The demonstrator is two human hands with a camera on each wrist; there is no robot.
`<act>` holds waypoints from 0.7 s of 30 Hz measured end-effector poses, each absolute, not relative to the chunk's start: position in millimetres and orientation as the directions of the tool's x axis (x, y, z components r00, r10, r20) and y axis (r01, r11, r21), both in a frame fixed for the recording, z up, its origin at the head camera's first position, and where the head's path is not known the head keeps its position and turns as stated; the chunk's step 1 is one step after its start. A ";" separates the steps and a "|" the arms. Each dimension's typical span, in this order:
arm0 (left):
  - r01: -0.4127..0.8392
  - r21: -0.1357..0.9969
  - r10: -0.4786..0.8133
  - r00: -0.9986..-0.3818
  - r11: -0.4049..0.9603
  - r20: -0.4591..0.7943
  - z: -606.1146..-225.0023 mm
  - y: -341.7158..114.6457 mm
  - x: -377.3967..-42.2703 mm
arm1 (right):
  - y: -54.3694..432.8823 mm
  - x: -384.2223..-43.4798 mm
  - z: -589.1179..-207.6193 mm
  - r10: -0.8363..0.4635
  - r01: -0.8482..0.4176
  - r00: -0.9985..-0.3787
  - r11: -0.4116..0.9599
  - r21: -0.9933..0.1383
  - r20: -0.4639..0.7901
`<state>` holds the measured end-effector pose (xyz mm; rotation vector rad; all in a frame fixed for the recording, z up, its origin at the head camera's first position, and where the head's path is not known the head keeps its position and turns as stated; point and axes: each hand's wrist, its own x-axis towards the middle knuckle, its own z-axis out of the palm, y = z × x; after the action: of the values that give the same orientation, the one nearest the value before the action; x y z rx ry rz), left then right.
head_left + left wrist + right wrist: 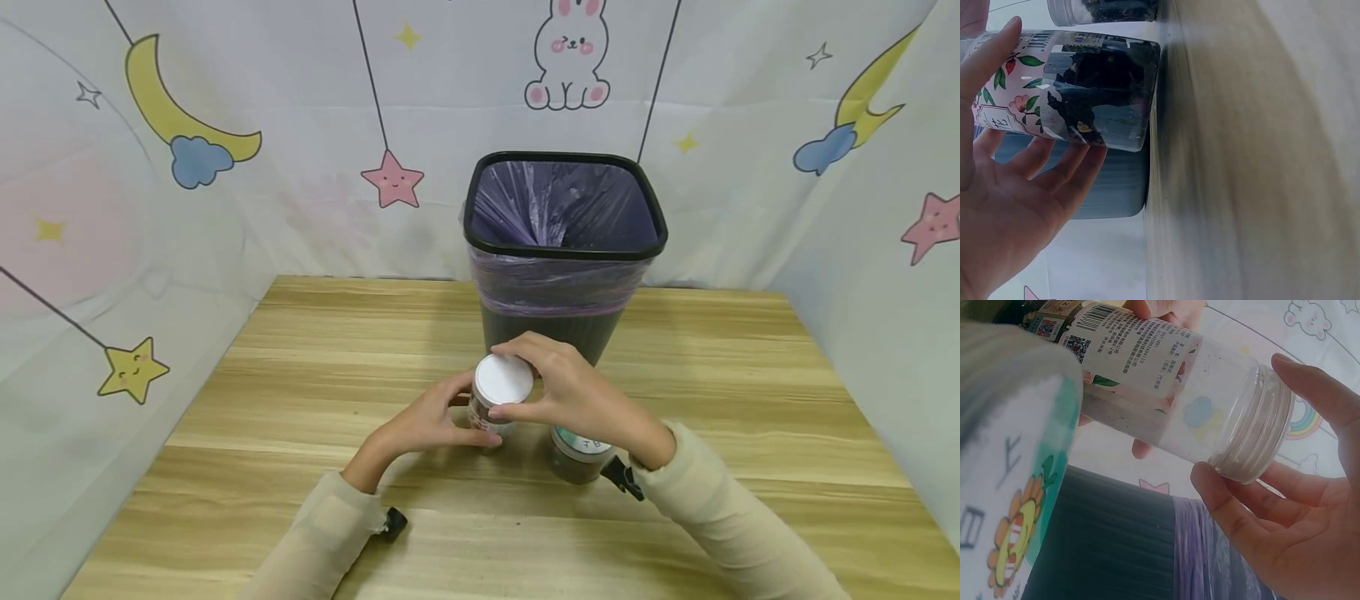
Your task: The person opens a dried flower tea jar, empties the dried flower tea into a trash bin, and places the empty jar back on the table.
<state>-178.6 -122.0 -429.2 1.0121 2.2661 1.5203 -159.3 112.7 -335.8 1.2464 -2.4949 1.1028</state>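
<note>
A clear jar (1100, 90) with a floral label and dark dried pieces inside stands upright on the table, capped by a white lid (504, 380). Around its body, the left hand (431, 421) grips it between thumb and fingers. The right hand (577, 396) holds the lid by its rim, thumb on one side and fingers on the other. Just right of this jar, partly under the right hand, is a second jar (576, 467), its white top bearing green and dark marks. That top fills the left of the right wrist view, where a flower drawing (1019, 534) shows.
Behind the hands stands a dark bin (555, 329) with a black rim, lined with a purple plastic bag (555, 283). The wooden table (337, 350) meets a white patterned cloth (300, 67) at the back and sides.
</note>
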 end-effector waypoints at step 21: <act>0.509 0.817 0.715 -0.675 0.272 0.182 -412.9 -121.7 -183.9 | 138.8 -158.4 -321.2 -0.761 -0.805 -0.530 0.313 -0.504 0.375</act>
<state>-183.9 -121.7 -412.9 1.1382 2.3186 1.3579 -158.4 138.8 -321.2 1.4875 -2.4898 1.0192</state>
